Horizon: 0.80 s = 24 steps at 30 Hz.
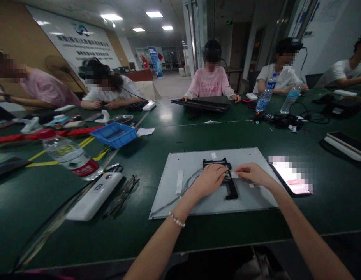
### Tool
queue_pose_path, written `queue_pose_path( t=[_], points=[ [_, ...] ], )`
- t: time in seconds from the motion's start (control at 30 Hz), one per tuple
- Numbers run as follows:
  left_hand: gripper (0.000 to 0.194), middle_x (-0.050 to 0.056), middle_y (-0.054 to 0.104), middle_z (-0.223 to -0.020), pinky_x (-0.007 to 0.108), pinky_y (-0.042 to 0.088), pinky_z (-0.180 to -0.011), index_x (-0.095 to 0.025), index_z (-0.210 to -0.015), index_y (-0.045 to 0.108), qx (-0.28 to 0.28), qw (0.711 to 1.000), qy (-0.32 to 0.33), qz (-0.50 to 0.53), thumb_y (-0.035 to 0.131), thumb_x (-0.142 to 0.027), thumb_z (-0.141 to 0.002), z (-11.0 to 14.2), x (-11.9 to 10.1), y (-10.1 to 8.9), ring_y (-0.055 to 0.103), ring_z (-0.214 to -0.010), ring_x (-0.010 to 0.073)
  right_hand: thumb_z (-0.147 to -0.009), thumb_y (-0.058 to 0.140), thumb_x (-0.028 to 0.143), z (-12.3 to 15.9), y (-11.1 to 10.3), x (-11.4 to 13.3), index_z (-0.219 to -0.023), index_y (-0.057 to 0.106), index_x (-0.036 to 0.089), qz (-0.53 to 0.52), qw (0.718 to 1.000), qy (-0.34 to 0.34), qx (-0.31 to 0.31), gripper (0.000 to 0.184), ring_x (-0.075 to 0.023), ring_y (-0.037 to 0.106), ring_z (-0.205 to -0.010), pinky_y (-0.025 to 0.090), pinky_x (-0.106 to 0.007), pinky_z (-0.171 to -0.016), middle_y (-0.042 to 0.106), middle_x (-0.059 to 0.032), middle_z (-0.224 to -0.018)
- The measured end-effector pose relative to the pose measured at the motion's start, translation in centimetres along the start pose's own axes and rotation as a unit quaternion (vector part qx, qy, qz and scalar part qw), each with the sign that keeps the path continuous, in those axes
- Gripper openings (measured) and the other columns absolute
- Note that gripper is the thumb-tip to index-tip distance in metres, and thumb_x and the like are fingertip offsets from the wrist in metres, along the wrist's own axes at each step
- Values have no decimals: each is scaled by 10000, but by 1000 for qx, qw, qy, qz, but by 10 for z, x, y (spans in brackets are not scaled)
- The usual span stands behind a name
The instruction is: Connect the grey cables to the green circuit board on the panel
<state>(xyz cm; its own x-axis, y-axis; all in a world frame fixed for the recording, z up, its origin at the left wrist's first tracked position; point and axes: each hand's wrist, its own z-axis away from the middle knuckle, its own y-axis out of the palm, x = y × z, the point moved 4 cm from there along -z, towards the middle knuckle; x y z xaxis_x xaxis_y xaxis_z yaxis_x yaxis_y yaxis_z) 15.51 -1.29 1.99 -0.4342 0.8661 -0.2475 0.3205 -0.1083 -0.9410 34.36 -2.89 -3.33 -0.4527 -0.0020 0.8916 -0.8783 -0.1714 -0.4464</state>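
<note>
A flat light-grey panel lies on the table in front of me. On its middle sits a black plastic bracket, partly hidden under my left hand. That hand lies over the bracket with its fingers stretched to the right, their tips close to a small white strip. My right hand pinches the strip's right end between thumb and forefinger, at the bracket's right side. Grey cables run from under my left hand to the panel's lower left. Another white strip is on the panel's left part.
A lit phone lies right of the panel. To the left are glasses, a white power bank, a tilted water bottle and a blue tray. Several people sit across the table; one holds a dark panel.
</note>
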Motion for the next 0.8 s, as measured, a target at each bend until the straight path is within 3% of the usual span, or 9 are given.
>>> queue_pose_path(
  t=[0.37,0.53,0.8],
  points=[
    [305,59,533,-1176,357,363,-985,-209,-1210,487,7,1000,28,-12,380,-171,-927,0,-7,-1,463,-1142,180,-770,554,261,-2,2,4,-889,701,203,22,999,-22,-11,198,-183,639,-822,496,-308,-764,713,-32,-894],
    [348,39,514,-1190,382,326,-1010,-273,-1202,519,24,998,53,-38,393,-136,-908,1,-8,2,432,-1172,198,-750,583,252,-2,7,5,-891,700,208,35,998,-37,-25,188,-184,649,-793,501,-291,-734,717,-33,-858],
    [326,40,498,-1208,386,330,-1009,-259,-1157,556,18,998,47,-35,400,-137,-898,1,-8,4,419,-1187,207,-727,621,255,1,8,13,-860,688,207,134,986,-67,-72,156,-147,604,-688,483,-266,-660,665,-35,-896]
  ],
)
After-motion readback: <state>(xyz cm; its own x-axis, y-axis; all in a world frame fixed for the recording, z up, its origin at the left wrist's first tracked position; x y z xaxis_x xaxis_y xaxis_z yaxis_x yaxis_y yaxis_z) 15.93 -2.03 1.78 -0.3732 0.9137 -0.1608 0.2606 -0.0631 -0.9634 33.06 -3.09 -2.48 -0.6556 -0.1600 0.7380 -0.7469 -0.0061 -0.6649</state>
